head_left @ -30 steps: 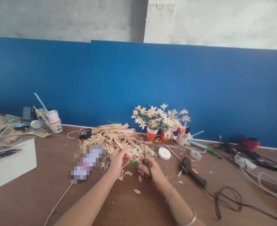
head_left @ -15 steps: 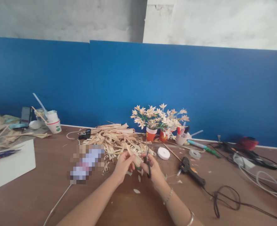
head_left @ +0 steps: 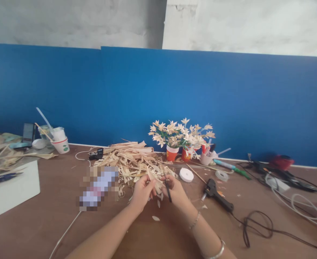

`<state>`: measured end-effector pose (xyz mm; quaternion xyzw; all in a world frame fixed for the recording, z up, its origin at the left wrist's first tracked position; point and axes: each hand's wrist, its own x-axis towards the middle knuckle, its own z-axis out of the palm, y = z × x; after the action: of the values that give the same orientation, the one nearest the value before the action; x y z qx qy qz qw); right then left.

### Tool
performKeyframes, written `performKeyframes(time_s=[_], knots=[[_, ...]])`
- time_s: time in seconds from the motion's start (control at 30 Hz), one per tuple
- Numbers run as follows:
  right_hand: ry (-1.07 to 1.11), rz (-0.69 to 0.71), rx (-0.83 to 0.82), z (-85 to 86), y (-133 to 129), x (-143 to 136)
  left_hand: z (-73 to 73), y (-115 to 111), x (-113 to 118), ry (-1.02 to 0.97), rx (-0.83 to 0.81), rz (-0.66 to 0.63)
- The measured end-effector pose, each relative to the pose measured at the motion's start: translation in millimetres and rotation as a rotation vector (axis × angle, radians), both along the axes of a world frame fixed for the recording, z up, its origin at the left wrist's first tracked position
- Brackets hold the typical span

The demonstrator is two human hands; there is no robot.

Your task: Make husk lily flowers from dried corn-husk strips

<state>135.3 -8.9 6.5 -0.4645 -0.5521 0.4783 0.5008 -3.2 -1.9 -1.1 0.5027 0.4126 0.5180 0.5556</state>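
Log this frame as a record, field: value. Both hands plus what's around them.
left hand: holding a pale dry leaf
right hand: holding dark scissors
beyond hands: pile of leaf strips
back: pale flowers in red cups
right: white roll, black glue gun
surface: brown table

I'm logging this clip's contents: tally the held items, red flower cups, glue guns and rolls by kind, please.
Scissors, in the right hand: 1
Pale strip, in the left hand: 1
Red flower cups: 2
Glue gun: 1
Rolls, a white roll and a clear roll: 2
Total: 7
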Motion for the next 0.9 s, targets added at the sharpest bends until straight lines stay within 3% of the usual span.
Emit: performKeyframes(time_s=[0.17, 0.43, 0.67, 0.83, 0.9], knots=[[-0.055, -0.038, 0.051, -3.7, 2.5, -1.8, -2.4, -1.1, -0.2, 0.026, 0.012, 0.048], [0.057, 0.056, 0.014, -5.0, -1.2, -0.3, -3.0, 6.0, -4.8, -0.048, -0.036, -0.07], [-0.01, 0.135, -0.083, 6.7, -6.4, 12.9, 2.8, 16.6, -15.6, -0.067, -0.108, 0.059], [-0.213, 0.417, -0.241, 16.5, -12.4, 26.4, 7.1, 23.9, -22.8, -0.079, -0.093, 0.145], [-0.259, 0.466, -0.282, 16.8, -13.7, 27.9, 8.1, 25.1, -24.1, -0.086, -0.093, 0.157]])
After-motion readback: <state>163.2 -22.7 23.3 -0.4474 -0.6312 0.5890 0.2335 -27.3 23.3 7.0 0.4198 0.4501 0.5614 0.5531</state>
